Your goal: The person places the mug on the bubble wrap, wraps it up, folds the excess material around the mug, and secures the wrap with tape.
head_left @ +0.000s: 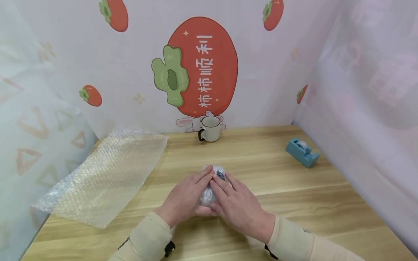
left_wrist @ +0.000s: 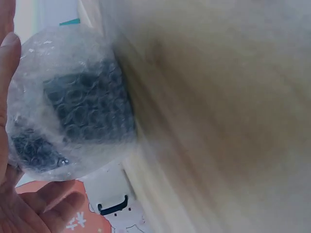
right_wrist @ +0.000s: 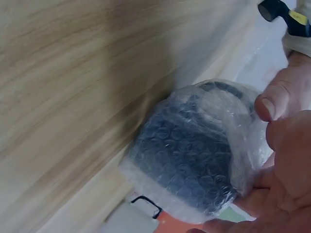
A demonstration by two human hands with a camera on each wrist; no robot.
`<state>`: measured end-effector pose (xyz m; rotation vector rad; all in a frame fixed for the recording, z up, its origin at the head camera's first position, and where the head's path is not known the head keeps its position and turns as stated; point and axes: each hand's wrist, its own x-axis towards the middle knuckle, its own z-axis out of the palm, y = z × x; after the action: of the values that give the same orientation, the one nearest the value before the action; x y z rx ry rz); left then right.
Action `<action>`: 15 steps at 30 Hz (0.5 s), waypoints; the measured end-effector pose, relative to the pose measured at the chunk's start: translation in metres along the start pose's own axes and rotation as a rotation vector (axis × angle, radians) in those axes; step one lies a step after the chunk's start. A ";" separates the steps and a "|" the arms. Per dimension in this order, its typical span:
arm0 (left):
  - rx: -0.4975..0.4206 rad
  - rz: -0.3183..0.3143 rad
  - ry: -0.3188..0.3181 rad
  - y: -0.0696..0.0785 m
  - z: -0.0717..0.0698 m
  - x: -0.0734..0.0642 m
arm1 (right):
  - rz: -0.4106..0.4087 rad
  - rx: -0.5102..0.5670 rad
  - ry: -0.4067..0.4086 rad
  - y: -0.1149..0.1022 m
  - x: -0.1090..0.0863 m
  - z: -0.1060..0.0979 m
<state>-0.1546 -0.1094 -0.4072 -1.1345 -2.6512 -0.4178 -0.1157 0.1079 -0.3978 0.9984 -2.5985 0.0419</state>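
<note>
A bundle of bubble wrap (head_left: 208,197) sits low over the table in front of me, dark patches of its contents showing through the plastic. My left hand (head_left: 184,197) cups its left side, with the fingers slanting over the top and the thumb across the near side. From the right, my right hand (head_left: 236,203) holds it the same way, and the fingertips of both hands meet on top. In the left wrist view the wrapped bundle (left_wrist: 87,104) looks rounded. The right wrist view shows folded plastic around the bundle (right_wrist: 187,150) beside the right thumb.
A loose sheet of bubble wrap (head_left: 114,174) covers the table's left side. A white mug (head_left: 211,129) with a black handle stands at the back. Near the right edge is a blue tape dispenser (head_left: 302,152). Printed cloth hangs around the wooden table (head_left: 294,203).
</note>
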 end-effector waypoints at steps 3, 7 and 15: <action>-0.080 -0.048 0.006 0.002 0.006 -0.004 | 0.098 0.137 -0.046 -0.004 0.004 -0.001; -0.179 -0.167 -0.042 0.004 0.005 -0.010 | 0.289 0.291 -0.088 -0.009 0.015 -0.004; -0.207 -0.338 -0.124 0.005 -0.013 -0.039 | 0.459 0.279 -0.253 -0.010 0.051 -0.017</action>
<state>-0.1235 -0.1363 -0.4061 -0.7807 -2.9737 -0.7188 -0.1389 0.0695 -0.3658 0.4899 -3.0656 0.4287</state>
